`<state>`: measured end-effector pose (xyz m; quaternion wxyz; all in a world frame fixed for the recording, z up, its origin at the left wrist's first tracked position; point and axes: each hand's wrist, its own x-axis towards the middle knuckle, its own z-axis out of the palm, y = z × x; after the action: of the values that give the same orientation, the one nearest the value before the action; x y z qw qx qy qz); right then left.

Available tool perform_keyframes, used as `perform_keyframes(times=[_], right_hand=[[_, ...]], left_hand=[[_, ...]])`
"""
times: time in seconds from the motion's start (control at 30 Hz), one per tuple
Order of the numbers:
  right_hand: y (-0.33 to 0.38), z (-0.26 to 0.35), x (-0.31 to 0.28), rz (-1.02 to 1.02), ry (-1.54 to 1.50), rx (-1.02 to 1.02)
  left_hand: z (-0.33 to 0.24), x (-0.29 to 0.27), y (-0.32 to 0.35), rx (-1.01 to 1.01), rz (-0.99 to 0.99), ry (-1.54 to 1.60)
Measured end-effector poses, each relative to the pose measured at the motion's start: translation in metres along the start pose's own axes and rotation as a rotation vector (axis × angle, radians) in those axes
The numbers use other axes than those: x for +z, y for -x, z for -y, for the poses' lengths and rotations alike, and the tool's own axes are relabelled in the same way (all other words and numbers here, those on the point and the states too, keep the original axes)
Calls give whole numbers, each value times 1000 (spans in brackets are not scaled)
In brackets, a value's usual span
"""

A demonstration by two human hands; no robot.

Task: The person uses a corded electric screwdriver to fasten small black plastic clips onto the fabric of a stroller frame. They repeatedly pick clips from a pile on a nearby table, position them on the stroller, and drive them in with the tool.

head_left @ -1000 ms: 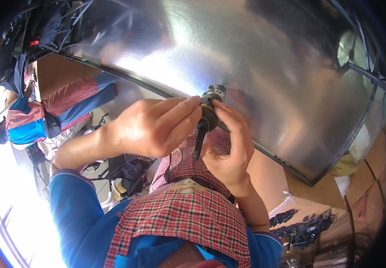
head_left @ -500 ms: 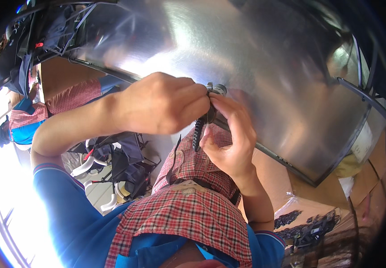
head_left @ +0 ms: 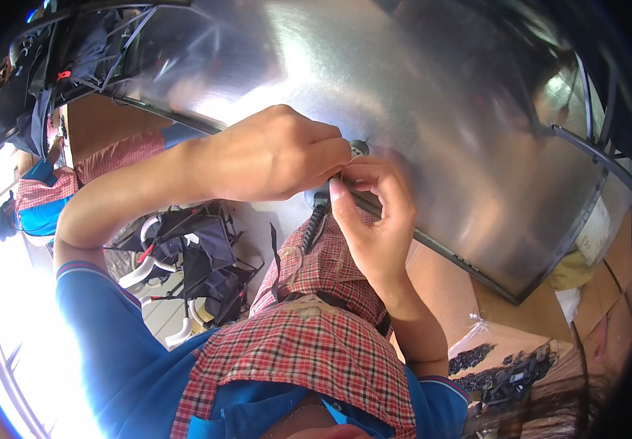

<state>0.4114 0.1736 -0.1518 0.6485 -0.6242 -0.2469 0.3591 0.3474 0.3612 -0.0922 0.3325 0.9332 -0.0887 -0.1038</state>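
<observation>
So both hands are bunched up at the near edge of a big shiny metal sheet (head_left: 433,110). Left hand (head_left: 275,157) is curled shut, fingertips pinched on a small dark round part (head_left: 358,148) sitting right at the sheet's edge. Right hand (head_left: 374,212) comes up from below, fingers bent and touching the same spot, with a black ribbed handle (head_left: 316,219) hanging under it. Red plaid apron (head_left: 308,329) below.

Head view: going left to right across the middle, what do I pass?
Another person's blue and checked clothes → black folded frames on the floor → left hand → right hand → shiny metal sheet → cardboard boxes.
</observation>
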Motion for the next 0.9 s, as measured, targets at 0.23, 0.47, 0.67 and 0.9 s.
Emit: perform_keyframes(times=[0.23,0.47,0.67,0.9], right_hand=[[-3,3,-4,-37,-217,175],[5,2,-6,-22,-281,177],[5,-24,-2,-82,-65,-58],[-7,-30,1,-108,-13,-112]], left_hand=[[-7,3,-3,-15,-75,-53],[-4,2,-5,-96,-96,-47],[-2,15,9,-209,-249,277],[14,69,39,-134,-470,620]])
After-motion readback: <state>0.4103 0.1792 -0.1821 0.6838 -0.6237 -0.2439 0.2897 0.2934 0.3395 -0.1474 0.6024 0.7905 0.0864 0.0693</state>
